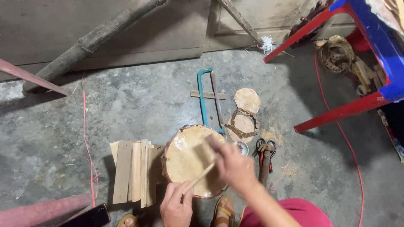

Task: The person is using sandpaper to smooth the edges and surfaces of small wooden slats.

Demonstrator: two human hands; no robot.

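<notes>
A round wooden disc (185, 157) with a pale glossy top sits on the concrete floor in front of me. My left hand (176, 206) is at its near edge, gripping the lower end of a thin wooden stick (201, 175) that lies slanted across the disc. My right hand (231, 164) rests over the disc's right side with fingers curled around the stick's upper end; it looks slightly blurred.
A stack of flat wooden slats (134, 171) lies left of the disc. Behind it are a teal-framed saw (205, 98), two smaller round discs (246, 101), a hammer (265, 162), a red and blue stool (362, 54), a red cord (88, 147) and a dark phone (90, 217).
</notes>
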